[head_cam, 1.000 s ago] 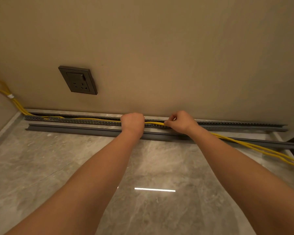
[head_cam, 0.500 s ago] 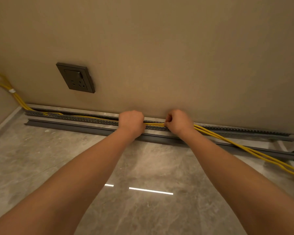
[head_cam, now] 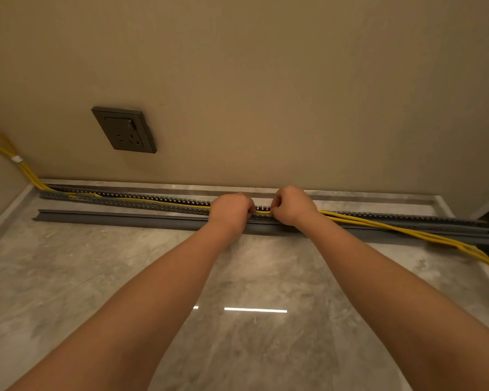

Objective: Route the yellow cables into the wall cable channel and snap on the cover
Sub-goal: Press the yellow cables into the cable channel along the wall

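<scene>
Both hands — left hand (head_cam: 231, 208), right hand (head_cam: 292, 205) — pinch the yellow cables (head_cam: 378, 224) over the channel (head_cam: 153, 201); the unseated run trails sideways beyond the right hand.

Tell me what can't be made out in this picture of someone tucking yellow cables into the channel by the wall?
Head view only:
- Fingertips of the left hand and right hand: curled under, so each grip on the thin yellow cables is hidden.
- Cable ends: cut off at the left and right edges.
- Slotted grey plastic channel: its right end is lost in shadow.
- Dark grey wall socket: markings too small.
</scene>
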A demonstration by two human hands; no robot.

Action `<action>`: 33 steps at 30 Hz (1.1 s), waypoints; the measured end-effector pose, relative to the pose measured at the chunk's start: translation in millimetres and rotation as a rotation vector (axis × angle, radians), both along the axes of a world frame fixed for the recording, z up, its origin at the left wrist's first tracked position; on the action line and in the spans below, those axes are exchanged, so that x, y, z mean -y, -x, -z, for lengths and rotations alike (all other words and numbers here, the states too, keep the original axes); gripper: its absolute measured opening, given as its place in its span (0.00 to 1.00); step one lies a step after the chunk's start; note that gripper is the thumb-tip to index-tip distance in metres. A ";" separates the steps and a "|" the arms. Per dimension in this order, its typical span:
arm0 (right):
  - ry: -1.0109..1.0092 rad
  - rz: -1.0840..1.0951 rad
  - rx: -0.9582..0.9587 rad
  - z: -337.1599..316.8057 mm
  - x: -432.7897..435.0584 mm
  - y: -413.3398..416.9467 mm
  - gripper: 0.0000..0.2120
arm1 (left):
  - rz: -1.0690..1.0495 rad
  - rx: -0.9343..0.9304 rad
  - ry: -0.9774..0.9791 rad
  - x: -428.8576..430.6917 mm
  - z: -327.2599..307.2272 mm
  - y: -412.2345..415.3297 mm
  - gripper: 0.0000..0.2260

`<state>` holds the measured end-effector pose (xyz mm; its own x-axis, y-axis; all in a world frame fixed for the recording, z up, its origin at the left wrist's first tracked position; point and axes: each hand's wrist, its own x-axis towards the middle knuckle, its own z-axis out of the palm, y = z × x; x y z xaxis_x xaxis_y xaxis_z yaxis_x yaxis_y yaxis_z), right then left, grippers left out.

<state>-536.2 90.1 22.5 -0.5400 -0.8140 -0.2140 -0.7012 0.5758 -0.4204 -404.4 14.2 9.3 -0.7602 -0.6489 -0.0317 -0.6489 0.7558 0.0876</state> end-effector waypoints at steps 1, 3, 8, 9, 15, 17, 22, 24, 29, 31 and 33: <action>0.006 0.012 0.002 0.1 -3.5 -3.3 0.06 | 0.008 0.011 -0.006 -1.6 -0.5 -2.2 0.12; 0.016 0.026 0.004 0.6 -10.0 -8.8 0.06 | 0.029 0.034 -0.019 -4.1 -1.8 -6.5 0.12; 0.008 0.035 0.014 0.0 -22.0 -15.6 0.07 | 0.113 0.003 -0.013 -14.1 -7.2 -14.2 0.13; 0.009 0.037 0.012 -0.3 -23.4 -16.6 0.07 | 0.133 -0.005 -0.004 -18.7 -7.1 -13.9 0.13; 0.065 0.099 0.012 4.9 -26.1 -17.7 0.04 | 0.213 0.016 0.052 -31.7 -1.9 -7.3 0.16; 0.074 0.118 0.024 6.2 -24.7 -17.1 0.04 | 0.229 0.026 0.065 -30.8 -0.8 -7.3 0.17; 0.072 0.142 0.042 8.4 -26.6 -18.0 0.05 | 0.250 0.072 0.143 -33.9 -1.1 -2.6 0.16; 0.055 0.093 0.037 5.9 -27.9 -17.7 0.08 | 0.252 0.113 0.167 -33.5 -3.5 1.2 0.13; -0.036 -0.012 -0.057 -3.3 -35.2 -9.9 0.06 | 0.165 0.207 0.124 -38.6 -12.2 16.7 0.09; -0.070 -0.022 -0.145 -1.1 -42.8 -3.7 0.06 | 0.125 0.215 0.114 -44.0 -10.1 19.6 0.10; -0.111 0.002 -0.184 0.6 -54.1 6.8 0.14 | 0.086 0.210 0.125 -50.0 -7.9 22.7 0.10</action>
